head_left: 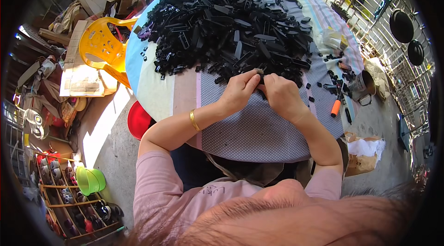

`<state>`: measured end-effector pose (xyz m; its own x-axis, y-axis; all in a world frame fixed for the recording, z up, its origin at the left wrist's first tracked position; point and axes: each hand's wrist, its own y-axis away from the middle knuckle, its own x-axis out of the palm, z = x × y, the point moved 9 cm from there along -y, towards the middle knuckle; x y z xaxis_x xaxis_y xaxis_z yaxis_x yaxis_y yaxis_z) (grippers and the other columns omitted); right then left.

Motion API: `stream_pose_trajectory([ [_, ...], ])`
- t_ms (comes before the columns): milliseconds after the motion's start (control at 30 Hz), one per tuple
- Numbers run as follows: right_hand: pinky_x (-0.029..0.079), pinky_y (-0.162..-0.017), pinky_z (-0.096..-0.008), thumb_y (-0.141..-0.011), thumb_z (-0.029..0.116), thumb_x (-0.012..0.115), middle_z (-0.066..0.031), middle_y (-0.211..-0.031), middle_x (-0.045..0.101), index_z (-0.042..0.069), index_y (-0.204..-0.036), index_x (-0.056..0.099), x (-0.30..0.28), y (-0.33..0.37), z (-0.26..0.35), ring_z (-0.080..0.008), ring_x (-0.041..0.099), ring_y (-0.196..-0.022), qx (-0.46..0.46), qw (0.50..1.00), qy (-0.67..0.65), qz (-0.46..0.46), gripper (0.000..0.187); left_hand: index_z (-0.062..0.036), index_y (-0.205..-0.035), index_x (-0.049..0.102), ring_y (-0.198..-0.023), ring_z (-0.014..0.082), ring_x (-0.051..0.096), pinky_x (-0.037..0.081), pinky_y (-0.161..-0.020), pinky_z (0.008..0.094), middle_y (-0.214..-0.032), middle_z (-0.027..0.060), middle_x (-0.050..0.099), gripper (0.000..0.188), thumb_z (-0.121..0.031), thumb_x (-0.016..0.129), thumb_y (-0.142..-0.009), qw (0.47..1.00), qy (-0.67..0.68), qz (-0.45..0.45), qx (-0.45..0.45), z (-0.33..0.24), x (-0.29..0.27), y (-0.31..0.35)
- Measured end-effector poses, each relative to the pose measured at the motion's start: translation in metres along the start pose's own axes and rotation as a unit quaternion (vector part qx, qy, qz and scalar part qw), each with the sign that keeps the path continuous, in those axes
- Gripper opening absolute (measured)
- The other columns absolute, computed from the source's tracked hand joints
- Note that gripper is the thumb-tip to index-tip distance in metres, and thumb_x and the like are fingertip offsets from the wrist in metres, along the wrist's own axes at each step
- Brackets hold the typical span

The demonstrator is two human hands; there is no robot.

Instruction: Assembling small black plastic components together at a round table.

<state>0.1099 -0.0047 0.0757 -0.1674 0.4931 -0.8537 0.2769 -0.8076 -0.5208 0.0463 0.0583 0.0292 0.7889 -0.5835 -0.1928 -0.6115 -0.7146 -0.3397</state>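
My left hand (239,92) and my right hand (283,97) meet at the near edge of a large heap of black plastic parts (226,28). Both have their fingers pinched together, thumbs towards each other. Between the fingertips shows a small black plastic piece (262,79), mostly hidden by the fingers, so its exact shape cannot be made out. The heap mixes long flat pieces, narrow frames and small blocks. A gold bracelet (194,120) circles my left wrist.
The parts lie on a round table with a patterned cloth (249,135). At right are an orange-handled tool (336,107), a metal mug (362,86) and a clear plastic bag (334,39). A yellow chair (104,44), red stool (138,120) and shoe rack (69,204) stand left.
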Motion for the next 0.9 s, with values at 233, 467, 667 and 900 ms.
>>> stream_pose_trajectory([
  [233,0.044,-0.049,-0.0338,-0.084,0.014,0.055,-0.0097,-0.064,0.053,0.003,-0.072,0.051,-0.028,-0.001,-0.015,-0.0258,0.056,-0.057,0.065,0.983,-0.123,-0.121,0.017,-0.0058,-0.094,0.052,-0.045,0.0044,0.039,0.026,-0.037,0.0176,-0.065,-0.0006,0.05,0.028,-0.029,0.037,-0.096,0.925,0.312,0.031,-0.213,0.017,0.011,0.006],
  [467,0.043,-0.048,-0.0329,-0.082,0.013,0.058,-0.0083,-0.061,0.051,0.003,-0.069,0.052,-0.028,-0.002,-0.009,-0.0247,0.054,-0.055,0.04,0.984,-0.112,-0.131,0.017,-0.0064,-0.107,0.052,-0.049,0.004,0.041,0.027,-0.039,0.0169,-0.068,-0.0013,0.05,0.031,-0.031,0.037,-0.097,0.944,0.277,0.043,-0.172,0.01,0.014,0.009],
  [667,0.045,-0.049,-0.0316,-0.082,0.012,0.056,-0.0083,-0.065,0.05,0.003,-0.074,0.05,-0.019,0.0,0.001,-0.0232,0.055,-0.056,0.002,0.994,-0.04,-0.098,0.013,-0.0024,-0.098,0.051,-0.049,0.0058,0.042,0.035,-0.043,0.0203,-0.064,0.0002,0.047,0.021,-0.02,0.04,-0.096,0.987,0.12,0.019,-0.1,0.0,0.007,0.007],
  [900,0.047,-0.05,-0.0307,-0.081,0.012,0.051,-0.0103,-0.067,0.051,0.002,-0.077,0.048,0.004,0.001,0.0,-0.0233,0.057,-0.058,0.01,0.999,-0.034,-0.016,0.012,0.0024,-0.088,0.051,-0.058,0.0164,0.051,0.042,-0.055,0.0303,-0.064,0.009,0.054,0.018,-0.014,0.044,-0.093,0.998,-0.044,-0.02,-0.026,-0.015,-0.001,0.004],
])
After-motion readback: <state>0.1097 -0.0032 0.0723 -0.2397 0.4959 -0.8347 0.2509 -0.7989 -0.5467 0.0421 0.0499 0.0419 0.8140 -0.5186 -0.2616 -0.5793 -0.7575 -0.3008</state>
